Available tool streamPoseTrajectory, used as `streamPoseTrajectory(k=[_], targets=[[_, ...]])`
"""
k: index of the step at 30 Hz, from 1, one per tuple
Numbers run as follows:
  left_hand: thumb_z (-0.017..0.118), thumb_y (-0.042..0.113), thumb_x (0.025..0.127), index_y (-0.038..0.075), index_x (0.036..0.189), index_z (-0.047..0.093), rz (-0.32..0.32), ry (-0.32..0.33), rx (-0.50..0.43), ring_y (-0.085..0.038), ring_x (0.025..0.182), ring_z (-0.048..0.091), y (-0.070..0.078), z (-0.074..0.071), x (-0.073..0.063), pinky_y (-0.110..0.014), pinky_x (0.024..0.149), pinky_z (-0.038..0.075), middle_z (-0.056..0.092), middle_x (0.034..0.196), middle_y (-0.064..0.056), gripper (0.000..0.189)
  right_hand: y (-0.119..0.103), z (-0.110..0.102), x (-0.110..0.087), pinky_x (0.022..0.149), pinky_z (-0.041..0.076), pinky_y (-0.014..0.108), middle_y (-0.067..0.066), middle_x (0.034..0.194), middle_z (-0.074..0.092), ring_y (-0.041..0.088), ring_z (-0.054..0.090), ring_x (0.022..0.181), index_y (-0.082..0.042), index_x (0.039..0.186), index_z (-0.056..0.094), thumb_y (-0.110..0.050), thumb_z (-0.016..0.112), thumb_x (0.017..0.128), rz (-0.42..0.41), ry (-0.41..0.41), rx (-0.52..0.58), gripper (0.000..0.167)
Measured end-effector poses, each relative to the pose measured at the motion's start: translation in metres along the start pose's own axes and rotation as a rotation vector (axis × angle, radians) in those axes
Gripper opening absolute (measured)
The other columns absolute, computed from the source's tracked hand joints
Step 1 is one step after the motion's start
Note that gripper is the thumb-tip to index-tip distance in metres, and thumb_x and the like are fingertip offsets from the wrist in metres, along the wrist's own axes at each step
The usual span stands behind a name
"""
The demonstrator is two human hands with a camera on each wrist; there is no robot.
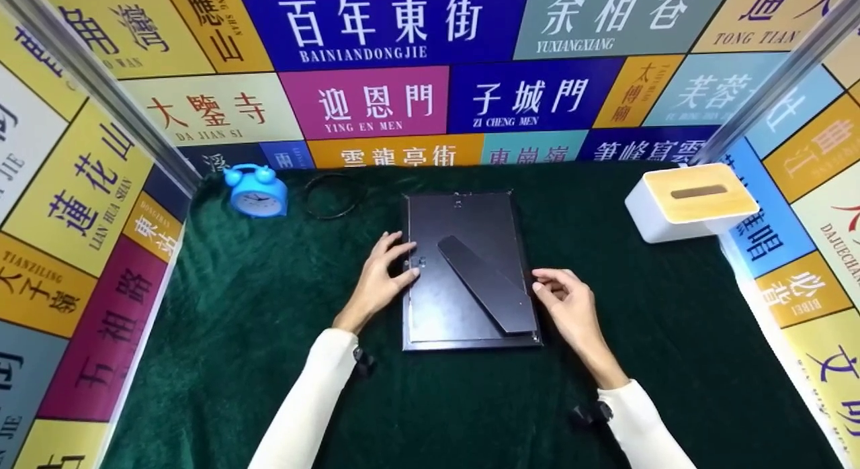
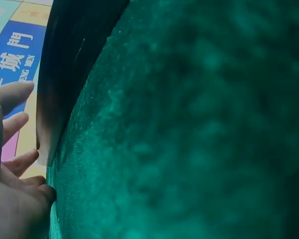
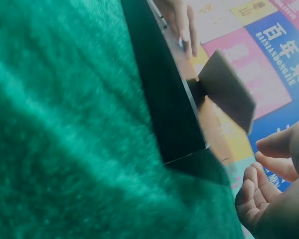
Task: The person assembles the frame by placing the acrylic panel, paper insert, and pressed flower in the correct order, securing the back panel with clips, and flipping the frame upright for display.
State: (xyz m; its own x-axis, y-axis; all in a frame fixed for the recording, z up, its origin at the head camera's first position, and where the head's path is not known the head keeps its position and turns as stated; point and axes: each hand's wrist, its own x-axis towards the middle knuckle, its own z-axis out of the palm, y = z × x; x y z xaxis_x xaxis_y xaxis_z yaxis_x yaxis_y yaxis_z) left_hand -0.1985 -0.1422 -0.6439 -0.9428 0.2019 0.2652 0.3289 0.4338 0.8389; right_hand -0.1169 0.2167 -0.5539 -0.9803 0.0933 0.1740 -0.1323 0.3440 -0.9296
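A black picture frame (image 1: 433,308) lies back side up on the dark green cloth. Its easel stand (image 1: 487,284) slants across the back panel, and the right wrist view shows this stand (image 3: 228,89) tilted up off the panel. My left hand (image 1: 379,274) is at the frame's left edge, thumb and fingers spread and reaching just over it. Close by the lower right edge is my right hand (image 1: 570,304), its fingers loosely bent. In the right wrist view, nothing shows between the thumb and fingers of that hand (image 3: 279,194).
A blue alarm clock (image 1: 259,193) stands at the back left, with a thin black ring (image 1: 327,217) beside it. At the back right is a white tissue box (image 1: 658,214) with a wooden lid. Printed panels (image 1: 396,25) enclose the back and sides.
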Motion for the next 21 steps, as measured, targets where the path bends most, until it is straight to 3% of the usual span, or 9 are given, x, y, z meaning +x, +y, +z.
streamPoseTrajectory(k=[4,8,11,21], targets=[[0.084,0.026,0.096,0.011,0.148,0.071,-0.006,-0.045,0.027,-0.045,0.166,0.021,0.005,-0.003,-0.001,-0.066,0.132,0.016,0.045,0.17,-0.02,0.056,-0.009,0.001,-0.006,0.075,0.049,0.013,0.027,0.104,0.071,0.008,0.061,0.087,0.013,0.114,0.077,0.016,0.072,0.096,-0.084,0.014,0.001,0.019],[0.083,0.024,0.097,0.007,0.152,0.067,-0.025,-0.093,0.082,-0.049,0.166,0.018,0.011,-0.007,-0.003,-0.068,0.132,0.01,0.041,0.171,-0.025,0.059,-0.012,0.002,-0.009,0.072,0.048,0.014,0.026,0.102,0.071,0.011,0.061,0.084,0.014,0.112,0.078,0.018,0.073,0.094,-0.109,-0.012,0.032,0.019],[0.081,0.027,0.1,0.01,0.156,0.064,-0.054,-0.124,0.113,-0.045,0.168,0.016,0.013,-0.008,-0.004,-0.066,0.133,0.009,0.039,0.174,-0.023,0.06,-0.004,0.003,-0.01,0.07,0.048,0.014,0.024,0.101,0.072,0.013,0.062,0.083,0.012,0.111,0.079,0.018,0.075,0.093,-0.125,-0.045,0.04,0.019],[0.075,0.034,0.103,0.015,0.16,0.06,-0.08,-0.159,0.174,-0.042,0.169,0.01,0.015,-0.007,-0.004,-0.071,0.131,0.01,0.035,0.177,-0.017,0.062,0.01,0.012,-0.022,0.066,0.05,0.019,0.002,0.104,0.075,0.01,0.063,0.079,-0.003,0.111,0.084,0.006,0.082,0.094,-0.309,-0.28,-0.069,0.02]])
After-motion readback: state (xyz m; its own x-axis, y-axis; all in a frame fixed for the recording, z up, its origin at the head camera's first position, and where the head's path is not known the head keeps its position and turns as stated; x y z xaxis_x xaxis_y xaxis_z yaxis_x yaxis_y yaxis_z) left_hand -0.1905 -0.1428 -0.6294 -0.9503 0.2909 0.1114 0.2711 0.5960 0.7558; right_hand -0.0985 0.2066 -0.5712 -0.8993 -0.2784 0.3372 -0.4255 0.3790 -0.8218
